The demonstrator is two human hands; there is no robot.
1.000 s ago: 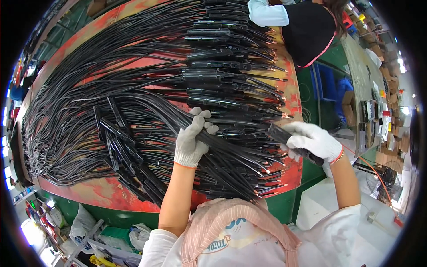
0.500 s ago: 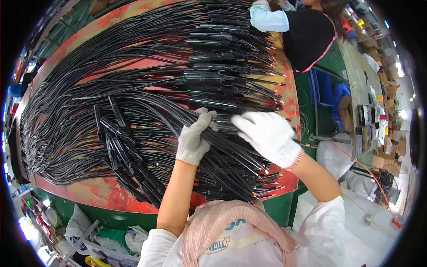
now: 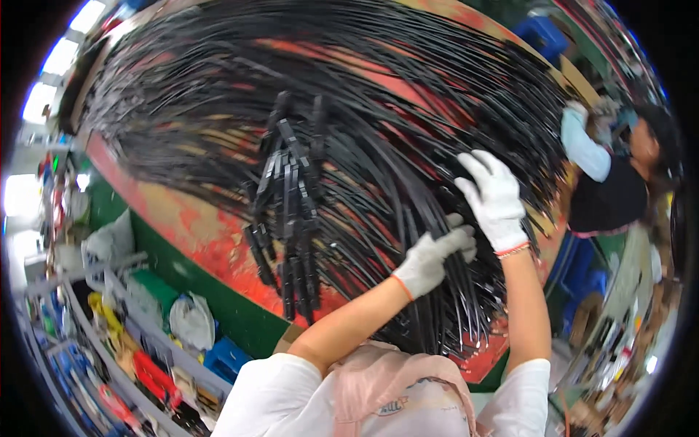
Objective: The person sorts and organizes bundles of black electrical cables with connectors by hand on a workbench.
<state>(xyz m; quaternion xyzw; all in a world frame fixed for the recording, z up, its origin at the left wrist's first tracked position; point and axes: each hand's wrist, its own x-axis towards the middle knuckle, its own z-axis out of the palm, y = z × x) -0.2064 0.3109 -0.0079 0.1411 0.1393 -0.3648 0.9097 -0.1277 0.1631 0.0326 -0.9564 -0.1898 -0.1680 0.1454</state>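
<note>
My gloved left hand (image 3: 431, 261) is closed around a bundle of black cables (image 3: 416, 198), near the end where the stripped, copper-coloured tips fan out toward me. To the right and a little farther off, my gloved right hand (image 3: 496, 198) hovers over the cable ends with its fingers apart and nothing in them. Long rows of other black cables (image 3: 175, 87) stretch leftward across the table. On top of them, left of my hands, lies a loose pile of slim black plastic pieces (image 3: 287, 197).
The red, worn worktable (image 3: 218, 251) fills the middle. At its far right side a person (image 3: 608, 182) in a dark vest works by the cables. A blue bin (image 3: 542, 36) stands beyond. Shelving with bags and tools (image 3: 156, 306) lines the near left.
The whole view has swung round to the left, so the table looks rotated. My left hand keeps its hold on the cables; my right hand's fingers have spread and point farther away.
</note>
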